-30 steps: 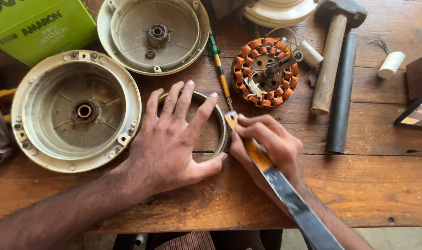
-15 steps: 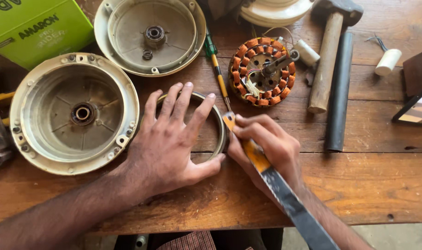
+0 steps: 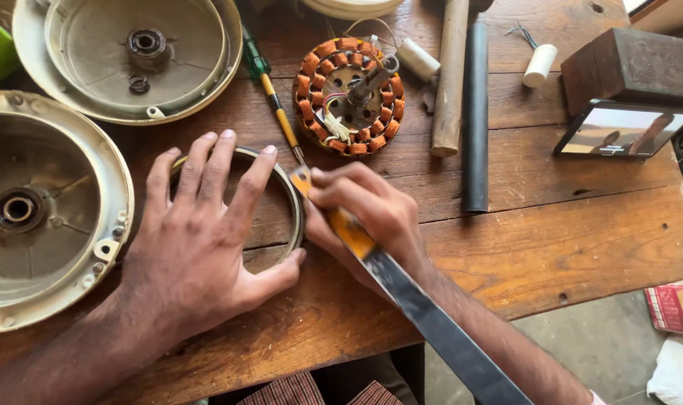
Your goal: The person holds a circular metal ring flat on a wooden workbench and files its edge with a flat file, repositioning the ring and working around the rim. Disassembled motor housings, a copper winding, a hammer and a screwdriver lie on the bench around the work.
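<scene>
Head view: I see left hand flat on ring; right hand clamps file, tip at ring's right edge, shaft trailing away.

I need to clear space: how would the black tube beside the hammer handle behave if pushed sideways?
The black tube looks round and smooth, so it would probably roll. It looks rigid and straight, likely stiff, not floppy. The hammer handle lies right beside it and might stop a roll that way.

The 1 head-worn camera looked steeply down, at close range, on the wooden workbench, with both forearms entering from the lower frame edge.
</scene>
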{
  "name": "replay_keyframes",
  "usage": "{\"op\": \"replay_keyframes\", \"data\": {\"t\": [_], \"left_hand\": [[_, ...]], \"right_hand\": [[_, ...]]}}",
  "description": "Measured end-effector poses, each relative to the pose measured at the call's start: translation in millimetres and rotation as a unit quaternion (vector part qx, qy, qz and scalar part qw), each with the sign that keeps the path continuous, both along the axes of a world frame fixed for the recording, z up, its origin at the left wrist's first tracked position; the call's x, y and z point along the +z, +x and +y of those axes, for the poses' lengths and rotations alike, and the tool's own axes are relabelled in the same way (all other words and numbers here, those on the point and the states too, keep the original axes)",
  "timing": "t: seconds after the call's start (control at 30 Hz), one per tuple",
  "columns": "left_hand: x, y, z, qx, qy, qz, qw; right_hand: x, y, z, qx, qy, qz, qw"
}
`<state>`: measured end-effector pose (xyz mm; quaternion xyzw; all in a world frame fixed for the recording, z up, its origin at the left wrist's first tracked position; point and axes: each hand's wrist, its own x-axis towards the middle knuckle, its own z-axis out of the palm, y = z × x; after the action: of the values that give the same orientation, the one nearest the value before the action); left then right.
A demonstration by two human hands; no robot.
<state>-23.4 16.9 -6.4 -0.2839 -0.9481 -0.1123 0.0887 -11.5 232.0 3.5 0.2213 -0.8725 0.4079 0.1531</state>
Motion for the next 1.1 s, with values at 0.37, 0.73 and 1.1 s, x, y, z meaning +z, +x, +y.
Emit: {"op": "replay_keyframes", "data": {"t": [0.37,0.73,1.1], "left_hand": [[-0.9,-2.5,-0.1,0.002,-0.018,-0.006,1.000],[-0.8,-3.2,-8.3,-0.001,0.018,-0.014,1.000],[-2.4,-3.6,-8.5,-0.008,0.018,-0.014,1.000]], "right_hand": [[-3.2,-5.1,0.0,0.003,-0.011,-0.003,1.000],[-4.2,-5.4,-4.1,0.001,-0.023,-0.031,0.999],[-4.5,-13.1,-5.1,-0.018,-0.013,-0.045,0.999]]}}
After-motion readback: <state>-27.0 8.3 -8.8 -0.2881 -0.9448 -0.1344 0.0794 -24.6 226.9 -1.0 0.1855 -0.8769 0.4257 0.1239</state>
